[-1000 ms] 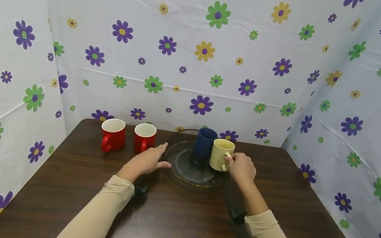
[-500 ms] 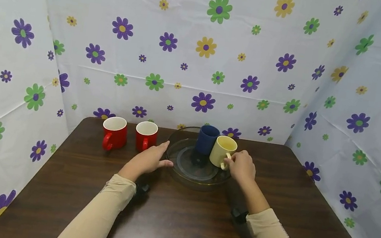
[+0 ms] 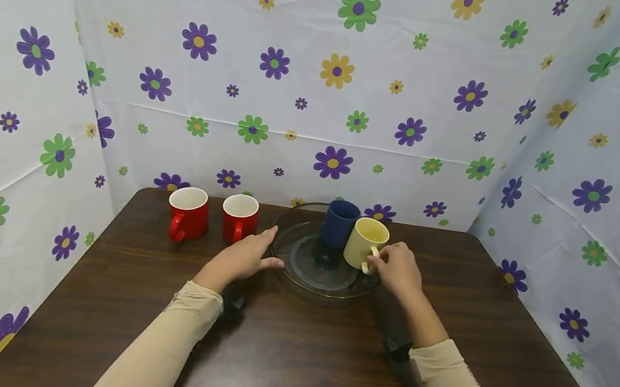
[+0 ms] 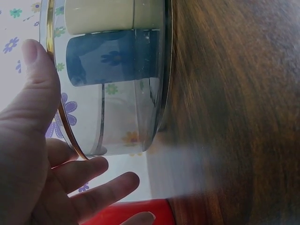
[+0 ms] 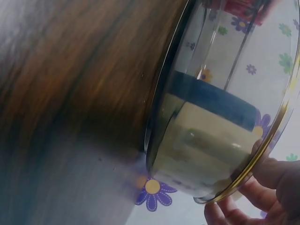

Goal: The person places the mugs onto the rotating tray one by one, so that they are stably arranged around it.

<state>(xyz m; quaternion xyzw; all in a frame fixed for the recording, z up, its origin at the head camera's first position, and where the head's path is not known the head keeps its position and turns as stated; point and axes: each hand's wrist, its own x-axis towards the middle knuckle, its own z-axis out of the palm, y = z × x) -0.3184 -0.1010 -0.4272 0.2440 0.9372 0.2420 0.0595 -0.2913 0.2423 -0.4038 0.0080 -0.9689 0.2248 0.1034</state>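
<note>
A clear round tray [image 3: 325,297] with high see-through walls and a gold rim stands on the table. Inside it are a blue mug [image 3: 339,224] and, right beside it, a pale yellow mug [image 3: 360,248] leaning slightly. My right hand [image 3: 401,274] pinches the yellow mug's handle at the tray's right side; in the right wrist view its fingertips are right at the gold rim [image 5: 268,146]. My left hand [image 3: 238,259] is at the tray's left side, fingers spread and relaxed, thumb [image 4: 35,58] near the rim in the left wrist view.
Two red mugs with white insides stand to the left of the tray, one farther out [image 3: 189,215] and one nearer [image 3: 230,222] my left hand. Flowered cloth [image 3: 285,31] rises behind and on both sides of the dark wooden table [image 3: 298,364].
The yellow mug has gone from upright to leaning, its top toward the right. My right hand stays at its handle. My left hand keeps its place beside the tray; the head view has dipped slightly.
</note>
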